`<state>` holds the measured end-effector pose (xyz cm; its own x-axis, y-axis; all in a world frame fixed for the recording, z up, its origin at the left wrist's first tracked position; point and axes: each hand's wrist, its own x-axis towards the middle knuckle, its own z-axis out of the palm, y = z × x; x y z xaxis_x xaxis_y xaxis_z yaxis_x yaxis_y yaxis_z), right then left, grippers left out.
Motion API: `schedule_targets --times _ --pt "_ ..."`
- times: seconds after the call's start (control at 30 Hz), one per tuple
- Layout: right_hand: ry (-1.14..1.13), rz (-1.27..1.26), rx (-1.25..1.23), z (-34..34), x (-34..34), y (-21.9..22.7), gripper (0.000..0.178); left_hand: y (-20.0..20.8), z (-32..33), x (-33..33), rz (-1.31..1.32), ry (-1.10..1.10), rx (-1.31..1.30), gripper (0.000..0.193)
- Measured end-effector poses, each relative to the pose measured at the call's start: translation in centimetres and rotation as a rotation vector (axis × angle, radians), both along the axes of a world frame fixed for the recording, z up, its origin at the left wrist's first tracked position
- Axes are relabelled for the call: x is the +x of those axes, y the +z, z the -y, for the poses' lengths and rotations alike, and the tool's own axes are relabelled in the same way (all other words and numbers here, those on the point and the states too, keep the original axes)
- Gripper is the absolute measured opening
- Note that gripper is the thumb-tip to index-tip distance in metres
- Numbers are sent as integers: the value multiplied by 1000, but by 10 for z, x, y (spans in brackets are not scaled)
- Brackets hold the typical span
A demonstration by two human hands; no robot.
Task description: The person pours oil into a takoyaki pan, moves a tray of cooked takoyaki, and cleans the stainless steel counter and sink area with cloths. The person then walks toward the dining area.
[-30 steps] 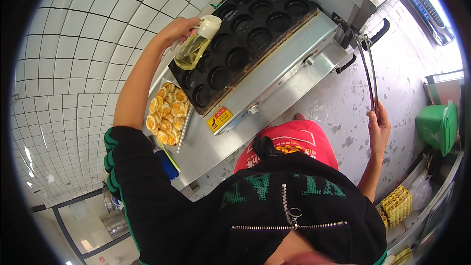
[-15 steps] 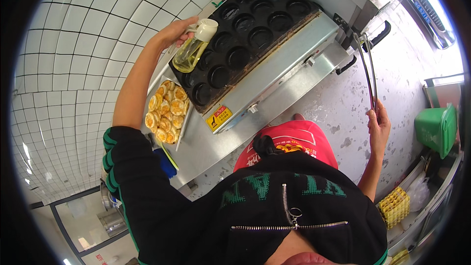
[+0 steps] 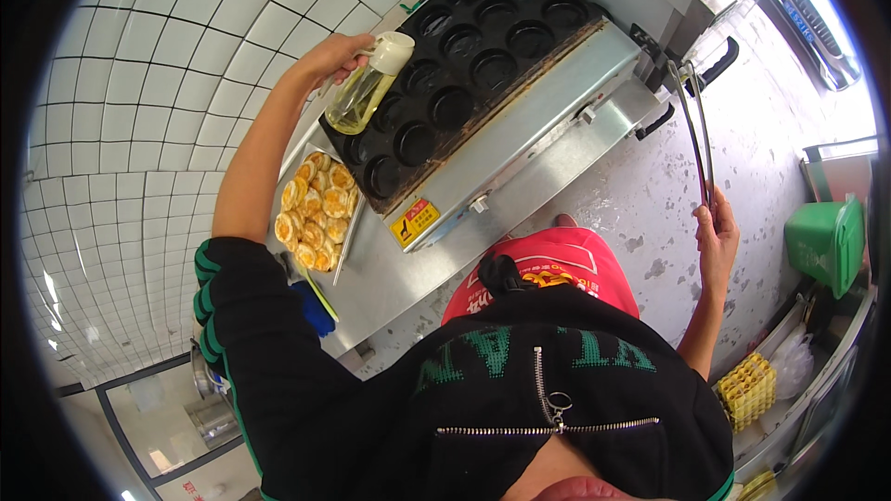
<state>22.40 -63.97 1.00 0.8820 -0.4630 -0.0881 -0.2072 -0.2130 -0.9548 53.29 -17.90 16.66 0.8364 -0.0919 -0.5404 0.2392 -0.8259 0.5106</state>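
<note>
My left hand (image 3: 336, 60) is closed round the handle of a clear oil bottle (image 3: 364, 97) with a cream top and yellowish oil inside. The bottle tilts over the left part of a black griddle (image 3: 475, 74) with rows of round moulds, whose hollows look dark and shiny. Out to the right, my right hand (image 3: 716, 232) grips a pair of long metal tongs (image 3: 701, 134) near one end, their other end pointing away from me. Beside the griddle's near left corner, a tray holds several golden-brown round cakes (image 3: 316, 209).
A steel counter (image 3: 408, 288) carries the griddle, which has front knobs and a yellow warning label (image 3: 414, 224). White wall tiles (image 3: 176, 65) rise on the left. Right are a green bin (image 3: 824, 246), yellow egg trays (image 3: 745, 392) and a black handle (image 3: 719, 65) near the tongs.
My left hand and the oil bottle have shifted very slightly, the bottle's base a touch upward in the view. My right hand and the tongs look the same.
</note>
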Motion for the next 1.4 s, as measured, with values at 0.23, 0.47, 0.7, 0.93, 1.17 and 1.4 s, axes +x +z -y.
schedule_targets --times 0.23,0.47,0.7,0.93,1.17,1.4 --pt "-51 -13 35 0 -1 2 38 -6 -1 1 12 74 -30 42" --pt "-44 -17 40 -3 -1 7 39 -4 -4 3 0 12 10 43" --pt "-46 -20 48 -6 -1 8 39 -2 -4 -4 -50 119 -122 41" --pt "-39 -31 49 -5 -1 6 38 1 -1 -5 -29 22 -38 41" --pt "-36 -19 59 -1 -2 4 39 0 -1 -2 -38 42 -58 46" --pt "-34 -25 39 -2 3 4 39 0 6 -1 43 28 -45 44"
